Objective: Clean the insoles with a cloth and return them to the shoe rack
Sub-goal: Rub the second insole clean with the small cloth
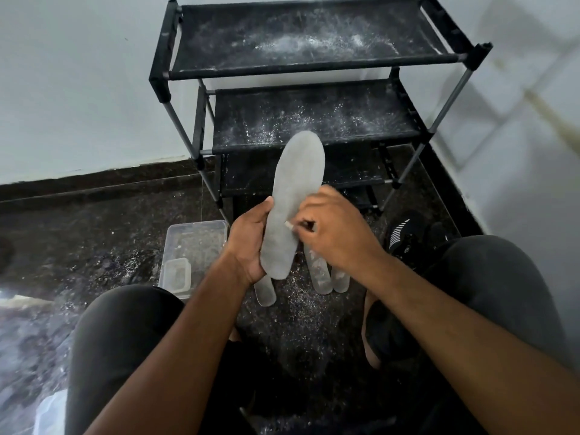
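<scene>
Here, at the centre of the frame, I am seeing the left hand point(251, 243) gripping a grey insole point(292, 205) by its heel edge, thumb curled over the rim, while the right hand point(332, 233) is pinching something small and pale against its face. Behind, the dusty black shoe rack point(314, 67) is filling the upper middle; three more insoles point(320, 274) are lying on the speckled floor point(78, 246) beneath the hands, half hidden by them, a clear plastic tub point(197, 237) at lower left, a black shoe point(405, 237) at right.
</scene>
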Motion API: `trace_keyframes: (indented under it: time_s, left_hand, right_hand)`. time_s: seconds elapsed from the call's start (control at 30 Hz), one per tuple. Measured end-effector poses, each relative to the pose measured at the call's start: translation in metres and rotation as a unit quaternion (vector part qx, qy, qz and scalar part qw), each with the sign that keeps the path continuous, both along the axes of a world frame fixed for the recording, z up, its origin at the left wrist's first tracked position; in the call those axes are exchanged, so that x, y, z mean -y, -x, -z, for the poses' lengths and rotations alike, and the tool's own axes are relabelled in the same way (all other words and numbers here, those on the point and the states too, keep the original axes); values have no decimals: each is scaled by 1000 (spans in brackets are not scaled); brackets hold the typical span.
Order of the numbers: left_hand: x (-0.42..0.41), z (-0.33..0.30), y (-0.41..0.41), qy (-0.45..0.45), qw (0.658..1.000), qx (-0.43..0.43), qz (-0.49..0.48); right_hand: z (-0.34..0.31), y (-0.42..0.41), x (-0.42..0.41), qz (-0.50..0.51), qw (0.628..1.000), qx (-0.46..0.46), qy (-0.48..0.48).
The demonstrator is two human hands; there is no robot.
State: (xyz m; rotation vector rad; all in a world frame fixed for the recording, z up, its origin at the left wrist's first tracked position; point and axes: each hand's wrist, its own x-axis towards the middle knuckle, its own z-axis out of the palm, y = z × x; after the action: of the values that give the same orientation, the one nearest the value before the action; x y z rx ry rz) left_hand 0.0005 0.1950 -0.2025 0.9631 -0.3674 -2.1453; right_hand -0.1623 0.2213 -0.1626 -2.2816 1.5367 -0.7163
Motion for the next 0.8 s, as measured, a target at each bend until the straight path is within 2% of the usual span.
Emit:
trace_keyframes:
  time_s: [0.1,0.17,0.27,0.33,0.43,0.5,0.67,0.8]
  left_hand:
    - [-2,-2,5,20,1000,1,8]
    - [-3,-4,7,34,999,-1,11]
    - [-4,-5,7,38,999,9,11]
    - [-4,-7,8,41,999,6,13]
    - [-6,-12,11,40,999,-11,12]
    - [-8,-13,12,39,999,-5,15]
    - [-7,-6,8,8,1000,-5,23]
    - [-7,-4,8,3,999,-36,18]
  right_hand:
    - [2,12,9,68,997,-29,15]
    - [6,12,9,80,996,-31,14]
    - [10,2,4,29,999,36,-27]
    - [10,2,4,13,999,27,-29]
    - [8,14,12,97,995,8,27]
    - [9,12,11,118,992,21,36]
    - [16,-14,-10,-20,998,50,-35]
    - [12,4,7,70,996,47,25]
